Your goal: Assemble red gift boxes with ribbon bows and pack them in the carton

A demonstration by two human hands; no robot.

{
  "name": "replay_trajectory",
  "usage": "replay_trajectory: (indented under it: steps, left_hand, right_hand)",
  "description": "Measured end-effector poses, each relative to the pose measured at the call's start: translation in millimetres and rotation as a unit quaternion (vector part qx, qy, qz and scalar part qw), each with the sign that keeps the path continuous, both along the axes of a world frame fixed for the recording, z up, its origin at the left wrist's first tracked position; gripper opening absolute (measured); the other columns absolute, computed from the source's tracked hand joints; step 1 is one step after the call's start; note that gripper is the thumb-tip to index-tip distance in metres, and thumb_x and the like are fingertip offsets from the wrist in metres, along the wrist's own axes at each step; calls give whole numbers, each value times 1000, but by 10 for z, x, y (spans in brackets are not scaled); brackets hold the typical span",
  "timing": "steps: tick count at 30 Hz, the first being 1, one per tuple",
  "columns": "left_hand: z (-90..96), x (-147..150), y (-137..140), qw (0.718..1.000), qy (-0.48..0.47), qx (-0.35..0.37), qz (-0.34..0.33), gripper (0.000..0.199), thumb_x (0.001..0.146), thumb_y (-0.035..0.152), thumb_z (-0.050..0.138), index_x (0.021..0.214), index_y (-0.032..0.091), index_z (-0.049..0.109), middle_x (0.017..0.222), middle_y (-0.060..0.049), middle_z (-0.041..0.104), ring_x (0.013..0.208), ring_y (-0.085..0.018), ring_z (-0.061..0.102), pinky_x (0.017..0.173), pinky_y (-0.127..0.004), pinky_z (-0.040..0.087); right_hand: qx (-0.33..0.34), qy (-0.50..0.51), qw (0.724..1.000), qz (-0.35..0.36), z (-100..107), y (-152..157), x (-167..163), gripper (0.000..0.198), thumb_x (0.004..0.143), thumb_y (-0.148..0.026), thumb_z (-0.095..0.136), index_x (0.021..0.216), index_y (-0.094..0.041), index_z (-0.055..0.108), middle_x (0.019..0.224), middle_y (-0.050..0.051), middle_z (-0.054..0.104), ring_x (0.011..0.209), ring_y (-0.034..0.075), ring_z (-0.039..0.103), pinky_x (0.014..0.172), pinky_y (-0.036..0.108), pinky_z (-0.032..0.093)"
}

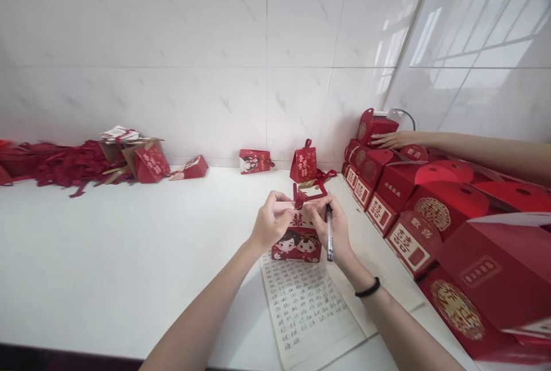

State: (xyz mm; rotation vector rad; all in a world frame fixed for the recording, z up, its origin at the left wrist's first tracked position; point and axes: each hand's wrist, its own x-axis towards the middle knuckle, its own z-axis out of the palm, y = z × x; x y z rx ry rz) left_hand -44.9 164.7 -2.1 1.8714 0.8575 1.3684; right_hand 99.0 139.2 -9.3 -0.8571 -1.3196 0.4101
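A small red gift box (297,242) printed with a cartoon couple stands on a sheet of gridded writing paper (303,305). My left hand (270,223) and my right hand (332,226) both pinch the red ribbon (300,198) at the box's top. A black pen (329,233) is also tucked in my right hand, pointing down. A black band circles my right wrist.
Several large red boxes (424,204) line the right side, where another person's hand (390,139) rests on one. Small finished boxes (303,165) stand at the back. A heap of red ribbons and flat cartons (92,161) lies at the far left on the white table (129,256).
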Motion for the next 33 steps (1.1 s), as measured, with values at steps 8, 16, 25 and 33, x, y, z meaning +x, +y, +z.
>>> replay_trajectory:
  steps: [8,16,25,33]
  left_hand:
    - [118,-43,-90,998,-36,49,6,19,77,30,61,72,19,47,81,0,64,69,-11,64,61,-21,52]
    - [109,2,-73,989,-18,145,-14,10,83,27,55,79,18,60,76,0,63,71,-10,62,65,-20,55]
    - [64,-22,-88,986,-9,153,-66,29,77,10,51,101,18,66,98,-7,62,91,-16,62,72,-26,59]
    - [52,-5,-80,990,-22,119,-72,27,79,11,51,101,18,66,99,-7,61,93,-15,61,75,-25,59]
  right_hand:
    - [9,-37,999,17,27,-126,-72,21,86,-34,58,81,-20,43,77,1,60,69,15,56,63,27,47]
    - [-15,-19,1000,-2,6,-139,-58,23,82,-36,62,81,-20,46,77,1,59,68,16,56,61,27,46]
    - [-14,8,1000,22,44,-160,-49,25,80,-35,63,78,-20,44,71,-1,58,60,14,53,56,25,44]
    - [-16,16,999,49,23,-131,-9,21,78,-28,64,79,-19,44,76,1,61,68,15,57,62,26,45]
